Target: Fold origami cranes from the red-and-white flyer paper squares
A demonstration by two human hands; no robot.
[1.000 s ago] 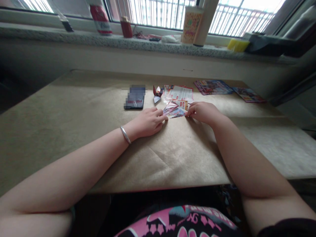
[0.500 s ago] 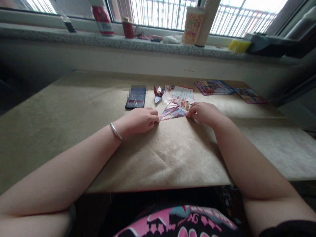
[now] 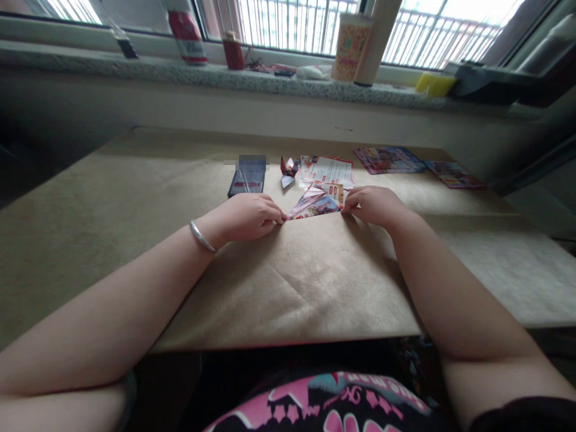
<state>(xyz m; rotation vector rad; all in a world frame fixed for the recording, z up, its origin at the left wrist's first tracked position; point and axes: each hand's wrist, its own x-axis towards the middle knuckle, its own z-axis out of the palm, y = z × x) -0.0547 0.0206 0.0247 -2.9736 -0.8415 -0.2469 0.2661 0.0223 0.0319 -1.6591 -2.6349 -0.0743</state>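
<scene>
A folded sheet of printed paper (image 3: 317,203) lies on the table between my two hands, pointed at its left end and wider at its right. My left hand (image 3: 254,217) has its fingers closed at the left point of the paper. At the lower right corner, the thumb and fingers of my right hand (image 3: 369,205) pinch the edge. Just beyond stands a small folded paper figure (image 3: 288,172) with pointed flaps. Behind the folded paper lie flat printed sheets (image 3: 330,169) with red and white print.
A smartphone (image 3: 247,177) lies beyond my left hand. Stacked colourful leaflets (image 3: 390,160) and another leaflet (image 3: 453,174) rest at the far right of the table (image 3: 288,288). The windowsill (image 3: 270,83) holds a patterned cup (image 3: 351,48), a red jar (image 3: 233,53) and a yellow item (image 3: 436,84).
My left hand has shifted slightly left, its fingertips now at the paper's left tip, and more of the paper's lower left part shows. My right hand has hardly moved.
</scene>
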